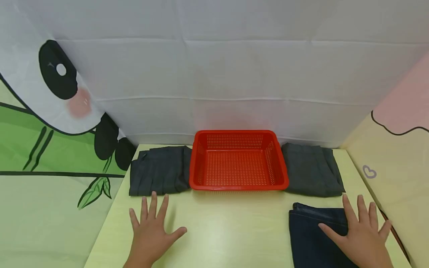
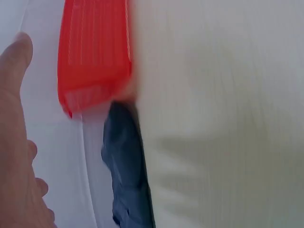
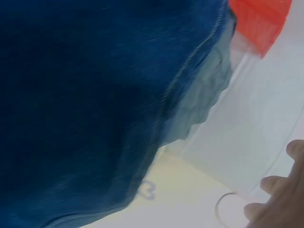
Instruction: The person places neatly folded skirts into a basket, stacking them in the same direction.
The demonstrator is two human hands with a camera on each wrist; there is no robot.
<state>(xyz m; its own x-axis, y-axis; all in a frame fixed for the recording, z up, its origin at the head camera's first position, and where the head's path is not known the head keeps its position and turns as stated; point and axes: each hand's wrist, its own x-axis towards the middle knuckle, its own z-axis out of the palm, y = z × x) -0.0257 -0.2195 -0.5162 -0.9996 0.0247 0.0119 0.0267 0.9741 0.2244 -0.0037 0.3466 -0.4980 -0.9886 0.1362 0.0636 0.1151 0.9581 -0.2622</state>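
Observation:
My left hand (image 1: 149,232) is spread with straight fingers over the table, just in front of a folded dark grey garment (image 1: 161,169). Nothing is in it. My right hand (image 1: 365,236), also spread and holding nothing, is over the right part of a folded dark blue denim garment (image 1: 316,232). The denim fills much of the right wrist view, its stitched edge (image 3: 176,78) showing. Between the two sides, at the back, a red plastic basket (image 1: 238,188) has no contents. Right of it lies another folded dark grey garment (image 1: 311,171).
The pale yellow table (image 1: 231,230) meets a white cloth backdrop (image 1: 234,70) right behind the basket. Printed cloth with a cartoon figure (image 1: 57,70) hangs at the left. A cream and pink cloth (image 1: 395,160) borders the right edge.

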